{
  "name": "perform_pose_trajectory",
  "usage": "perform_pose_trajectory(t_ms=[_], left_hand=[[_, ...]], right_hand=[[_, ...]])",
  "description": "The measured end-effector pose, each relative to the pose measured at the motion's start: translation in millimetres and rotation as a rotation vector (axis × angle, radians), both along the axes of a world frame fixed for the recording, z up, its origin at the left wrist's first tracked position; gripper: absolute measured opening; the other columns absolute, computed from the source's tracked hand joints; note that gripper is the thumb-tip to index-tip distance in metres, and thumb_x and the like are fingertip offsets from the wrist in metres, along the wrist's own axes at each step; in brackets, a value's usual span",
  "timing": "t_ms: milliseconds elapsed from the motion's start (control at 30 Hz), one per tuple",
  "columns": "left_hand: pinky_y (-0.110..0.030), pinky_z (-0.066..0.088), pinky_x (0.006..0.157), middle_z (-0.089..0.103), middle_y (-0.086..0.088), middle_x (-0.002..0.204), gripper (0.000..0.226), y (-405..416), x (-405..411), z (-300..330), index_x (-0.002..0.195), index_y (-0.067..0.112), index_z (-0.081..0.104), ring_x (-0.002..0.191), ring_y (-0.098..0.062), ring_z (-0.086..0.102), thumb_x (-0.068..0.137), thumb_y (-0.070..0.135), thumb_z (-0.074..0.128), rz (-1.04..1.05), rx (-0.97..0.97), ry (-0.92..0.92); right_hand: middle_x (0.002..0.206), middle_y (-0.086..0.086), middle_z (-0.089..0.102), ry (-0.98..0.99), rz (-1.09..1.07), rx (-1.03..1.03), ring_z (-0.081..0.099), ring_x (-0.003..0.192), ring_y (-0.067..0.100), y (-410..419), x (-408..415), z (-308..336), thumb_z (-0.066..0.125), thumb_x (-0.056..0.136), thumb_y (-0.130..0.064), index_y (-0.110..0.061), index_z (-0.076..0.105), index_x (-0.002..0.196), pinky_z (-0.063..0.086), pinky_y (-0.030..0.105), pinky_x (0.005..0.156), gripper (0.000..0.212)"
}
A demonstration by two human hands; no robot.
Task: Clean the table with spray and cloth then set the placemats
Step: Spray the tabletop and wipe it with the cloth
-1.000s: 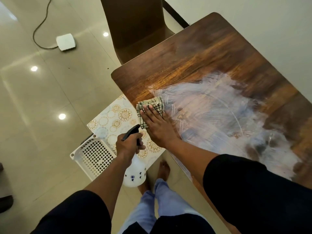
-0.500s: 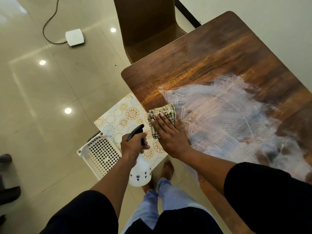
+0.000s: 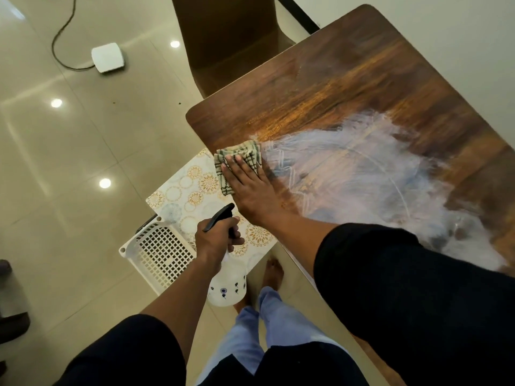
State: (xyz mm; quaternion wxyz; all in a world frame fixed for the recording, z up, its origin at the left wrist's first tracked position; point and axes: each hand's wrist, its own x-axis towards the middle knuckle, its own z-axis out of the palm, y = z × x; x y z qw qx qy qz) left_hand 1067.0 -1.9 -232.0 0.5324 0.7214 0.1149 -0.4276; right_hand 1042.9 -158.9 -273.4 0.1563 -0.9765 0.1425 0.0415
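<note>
Now I am pressing my flat right hand [image 3: 252, 188] on the checked green cloth [image 3: 239, 162], which has slid to the brown wooden table's [image 3: 348, 87] near edge, extending the wiped streaks, while my left hand [image 3: 216, 240] is gripping the white spray bottle [image 3: 227, 288].

A dark wooden surface [image 3: 348, 87] fills the right of the frame, with whitish wet smears [image 3: 362, 174] across its middle. A folded checked cloth [image 3: 239, 156] lies flat at its left edge, touching the smears.
</note>
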Motion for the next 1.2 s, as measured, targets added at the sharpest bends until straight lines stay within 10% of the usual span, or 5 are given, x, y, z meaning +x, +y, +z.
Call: perform_pose_trajectory(t_ms=[433, 933, 1200], left_hand=[[-0.032, 0.044, 0.053, 0.066, -0.016, 0.064, 0.017, -2.9, -67.5, -7.0, 0.084, -0.004, 0.074, 0.058, -0.034, 0.067, 0.095, 0.009, 0.072, -0.281, -0.043, 0.055], [-0.028, 0.04, 0.048, 0.066, -0.015, 0.064, 0.017, 23.4, -85.8, 1.5, 0.083, -0.003, 0.073, 0.056, -0.032, 0.07, 0.093, 0.01, 0.075, -0.26, 0.034, -0.051], [-0.034, 0.044, 0.052, 0.066, -0.014, 0.065, 0.009, 27.2, -127.2, 1.5, 0.092, 0.002, 0.077, 0.059, -0.033, 0.069, 0.096, 0.009, 0.074, -0.315, 0.021, -0.087]], right_hand=[[0.174, -0.003, -0.005, 0.136, -0.279, -0.05, -0.004, 0.16, 0.018, 70.2, -284.3, 8.5, 0.057, 0.1, -0.026, -0.025, 0.001, 0.166, 0.018, 0.052, 0.124, 0.086], [0.173, -0.002, -0.004, 0.097, -0.164, -0.025, -0.007, 0.16, 0.02, 40.5, -162.3, 4.5, 0.042, 0.107, -0.03, -0.023, 0.005, 0.166, 0.013, 0.05, 0.126, 0.07], [0.174, -0.001, 0.002, 0.053, -0.095, -0.002, -0.002, 0.16, 0.019, 59.5, -278.9, -1.6, 0.047, 0.103, -0.031, -0.021, 0.01, 0.166, 0.01, 0.048, 0.127, 0.073]])
